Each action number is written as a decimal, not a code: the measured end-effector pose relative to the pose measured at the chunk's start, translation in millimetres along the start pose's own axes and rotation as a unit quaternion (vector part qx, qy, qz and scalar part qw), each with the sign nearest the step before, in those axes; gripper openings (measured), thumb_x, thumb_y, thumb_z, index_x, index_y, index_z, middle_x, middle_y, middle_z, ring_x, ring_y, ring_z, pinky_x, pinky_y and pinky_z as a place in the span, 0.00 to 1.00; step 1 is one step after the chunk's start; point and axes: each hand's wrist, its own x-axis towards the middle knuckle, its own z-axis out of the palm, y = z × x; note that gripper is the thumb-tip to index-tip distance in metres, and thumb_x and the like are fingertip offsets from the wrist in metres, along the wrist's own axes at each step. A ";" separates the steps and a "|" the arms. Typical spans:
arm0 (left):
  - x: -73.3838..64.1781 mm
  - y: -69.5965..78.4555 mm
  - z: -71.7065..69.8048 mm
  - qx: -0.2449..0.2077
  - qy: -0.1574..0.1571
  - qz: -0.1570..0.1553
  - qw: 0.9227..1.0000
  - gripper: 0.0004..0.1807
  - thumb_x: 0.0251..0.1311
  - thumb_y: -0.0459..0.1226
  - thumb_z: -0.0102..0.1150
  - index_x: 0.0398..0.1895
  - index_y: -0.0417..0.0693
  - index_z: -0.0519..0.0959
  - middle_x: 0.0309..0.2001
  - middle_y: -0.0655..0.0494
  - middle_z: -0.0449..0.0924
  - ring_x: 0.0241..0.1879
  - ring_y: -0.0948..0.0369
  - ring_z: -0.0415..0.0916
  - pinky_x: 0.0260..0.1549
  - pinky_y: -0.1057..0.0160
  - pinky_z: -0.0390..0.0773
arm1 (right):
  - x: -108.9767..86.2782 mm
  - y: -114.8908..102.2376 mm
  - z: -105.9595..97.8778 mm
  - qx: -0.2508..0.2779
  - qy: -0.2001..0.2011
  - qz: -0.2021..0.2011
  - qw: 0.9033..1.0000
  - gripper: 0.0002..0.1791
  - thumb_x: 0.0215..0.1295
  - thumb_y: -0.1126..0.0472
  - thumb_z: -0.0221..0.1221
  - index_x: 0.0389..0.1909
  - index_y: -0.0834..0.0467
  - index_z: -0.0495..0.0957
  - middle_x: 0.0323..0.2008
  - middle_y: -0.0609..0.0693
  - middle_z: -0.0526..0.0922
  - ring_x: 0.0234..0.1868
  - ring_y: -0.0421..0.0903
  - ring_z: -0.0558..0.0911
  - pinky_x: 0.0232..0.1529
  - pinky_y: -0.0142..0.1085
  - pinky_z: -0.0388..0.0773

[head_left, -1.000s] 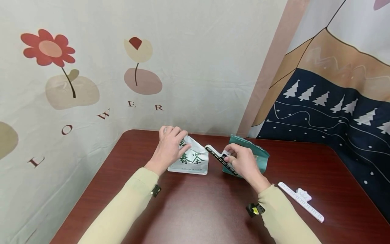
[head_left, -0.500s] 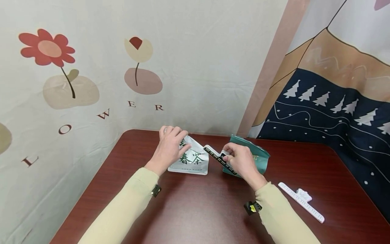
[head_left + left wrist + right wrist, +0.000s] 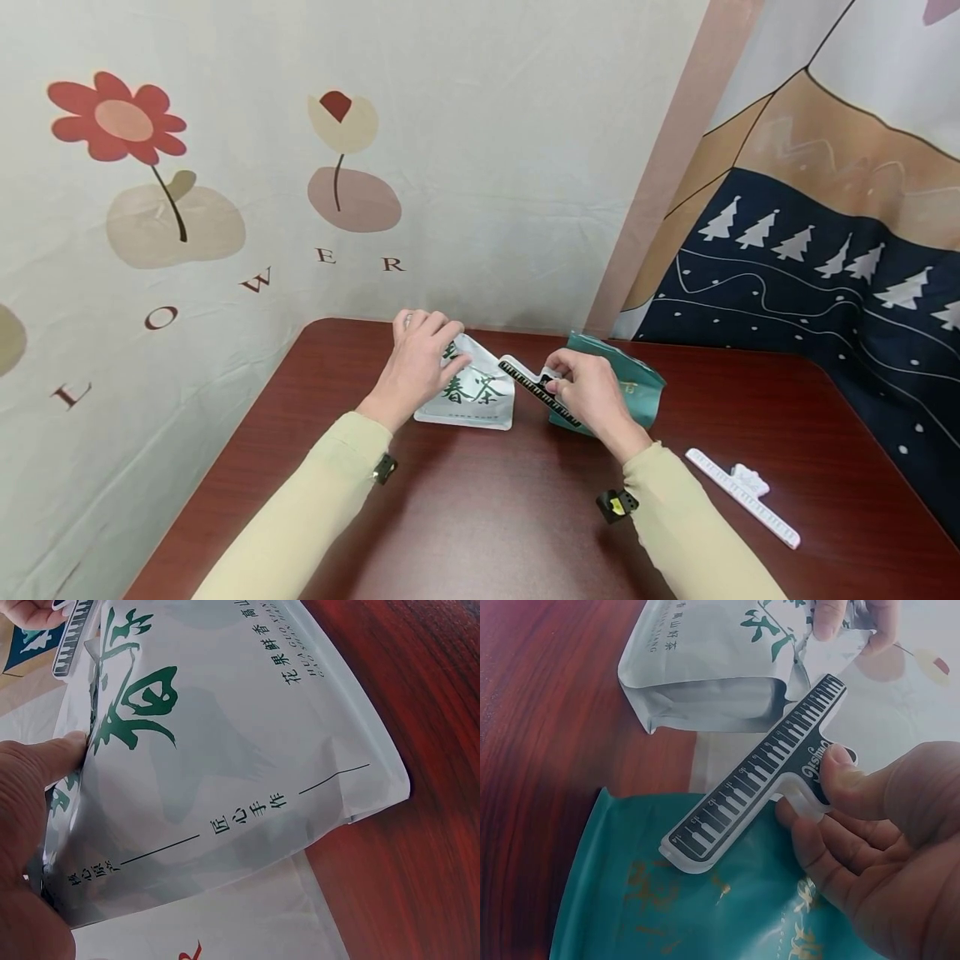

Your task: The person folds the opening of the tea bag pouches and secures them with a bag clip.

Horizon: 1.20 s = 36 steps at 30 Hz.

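1. My right hand: thumb and fingers pinching the handle of the piano-key clip. Thumb on the printed face, fingers behind.
2. My left hand: thumb and fingers pinching the creased upper part of the white bag.
3. Piano-key clip: one, long axis aslant, running from beside the white bag back toward me and rightward. Its far end is just beside the bag's right side; whether the two touch, I cannot tell. Whether its gripping edges are parted, likewise.
4. White bag: one, on the table, to the left of my right fingers. My left hand is the nearer, being on it. Governing relation, in my judgement: the clip is off the right end of the creased edge, its length not laid across it.
5. Green bag: one, behind my right hand in the head view, partly hidden by it.
6. White clip: one, lying aslant, right of my right hand and closer to me.
7. Table: red-brown, beneath both bags.
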 end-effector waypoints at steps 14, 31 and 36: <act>0.2 -0.4 0.4 0.001 0.011 0.009 1.000 0.19 0.57 0.42 0.75 0.48 0.47 0.81 0.42 0.52 0.78 0.46 0.48 0.71 0.57 0.40 0.62 | 4.5 -6.9 4.7 -0.009 0.003 -0.004 1.000 0.08 0.64 0.71 0.67 0.38 0.55 0.85 0.32 0.49 0.88 0.34 0.45 0.84 0.32 0.38 0.76; -0.7 -0.9 1.4 0.004 0.017 0.011 1.000 0.19 0.55 0.42 0.75 0.47 0.46 0.82 0.41 0.52 0.77 0.45 0.48 0.70 0.57 0.40 0.62 | 7.8 -13.9 10.6 -0.019 0.007 0.010 1.000 0.08 0.64 0.70 0.66 0.39 0.55 0.85 0.33 0.48 0.89 0.35 0.46 0.84 0.34 0.40 0.77; -1.1 -0.8 0.8 0.008 0.014 0.009 1.000 0.18 0.56 0.42 0.74 0.46 0.47 0.81 0.41 0.52 0.77 0.45 0.49 0.70 0.57 0.40 0.62 | 8.9 -16.2 12.7 -0.016 0.014 0.002 1.000 0.08 0.64 0.71 0.66 0.38 0.54 0.85 0.33 0.48 0.89 0.36 0.46 0.85 0.35 0.41 0.78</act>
